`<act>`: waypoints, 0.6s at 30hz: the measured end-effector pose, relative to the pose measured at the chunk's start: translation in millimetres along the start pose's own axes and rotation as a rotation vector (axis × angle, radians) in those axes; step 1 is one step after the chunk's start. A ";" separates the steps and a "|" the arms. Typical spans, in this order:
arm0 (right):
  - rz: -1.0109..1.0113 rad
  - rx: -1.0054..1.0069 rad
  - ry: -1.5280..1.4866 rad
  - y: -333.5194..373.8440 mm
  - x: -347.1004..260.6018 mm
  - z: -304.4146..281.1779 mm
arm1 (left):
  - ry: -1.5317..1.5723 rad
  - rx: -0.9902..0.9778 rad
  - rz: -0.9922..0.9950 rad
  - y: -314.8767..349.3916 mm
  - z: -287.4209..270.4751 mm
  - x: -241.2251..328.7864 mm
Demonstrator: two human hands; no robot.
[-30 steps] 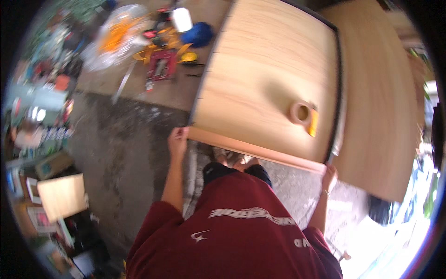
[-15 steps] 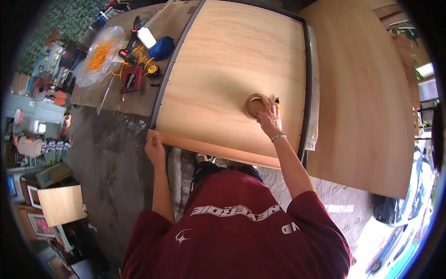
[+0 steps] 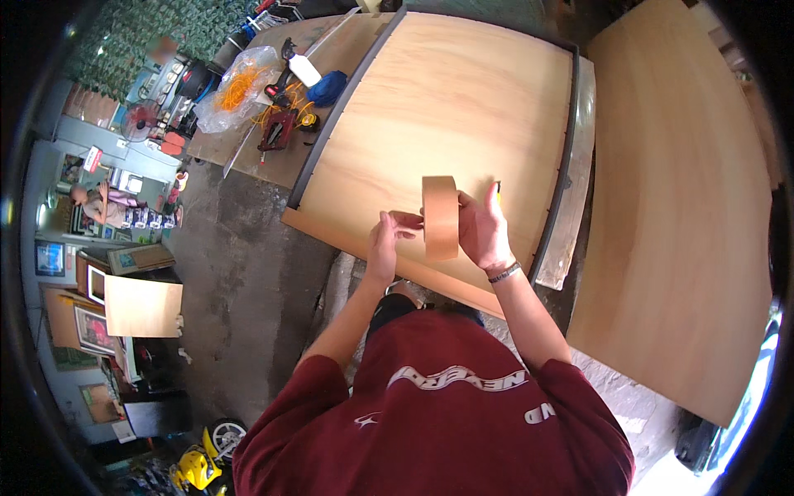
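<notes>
A wide roll of brown tape point(image 3: 441, 217) is held up over the near part of a pale wooden panel point(image 3: 447, 99) with a dark frame. My right hand point(image 3: 485, 231) grips the roll from the right, its fingers partly hidden behind it. A small yellow-and-black tool point(image 3: 498, 192), its kind unclear, shows by the right thumb. My left hand point(image 3: 385, 248) is at the roll's left side, fingers apart and pointing at it; whether they touch it I cannot tell. Along the panel's near edge runs a strip of brown tape point(image 3: 331, 238).
Left of the panel, the table bears a cordless drill point(image 3: 279, 86), white spray bottle point(image 3: 305, 71), dark red staple gun point(image 3: 278, 130), tape measure point(image 3: 308, 121) and plastic bag with orange cord point(image 3: 240, 87). A large plywood sheet point(image 3: 674, 207) stands right. Another person point(image 3: 103, 207) is far left.
The roll has risen off the panel and turned edge-on in my right hand. My left hand has left the panel's near left corner and come right to the roll. The view has shifted.
</notes>
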State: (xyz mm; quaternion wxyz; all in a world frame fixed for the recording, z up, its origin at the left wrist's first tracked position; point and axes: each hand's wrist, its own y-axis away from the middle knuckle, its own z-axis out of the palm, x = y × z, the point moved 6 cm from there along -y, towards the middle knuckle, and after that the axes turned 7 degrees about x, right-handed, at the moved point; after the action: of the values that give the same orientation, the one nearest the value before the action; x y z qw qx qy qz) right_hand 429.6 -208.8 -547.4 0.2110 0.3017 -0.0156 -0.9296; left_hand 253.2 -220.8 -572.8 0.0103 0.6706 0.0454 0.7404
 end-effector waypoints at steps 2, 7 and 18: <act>-0.037 0.013 -0.105 9.4 -8.1 8.0 | 0.050 -0.138 0.067 -5.5 10.1 9.6; -0.231 0.106 -0.283 42.9 -24.4 15.3 | 0.021 -0.209 0.229 7.9 41.7 21.7; -0.046 0.561 1.109 155.2 -65.0 -13.4 | 0.785 -0.026 -0.244 25.9 80.1 -29.6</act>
State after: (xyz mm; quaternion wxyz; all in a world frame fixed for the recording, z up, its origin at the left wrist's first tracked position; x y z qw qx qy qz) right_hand 544.1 -322.7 -498.1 0.0805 0.7839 -0.1408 -0.5993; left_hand 337.0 -244.6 -592.3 0.0883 0.3266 0.1156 0.9339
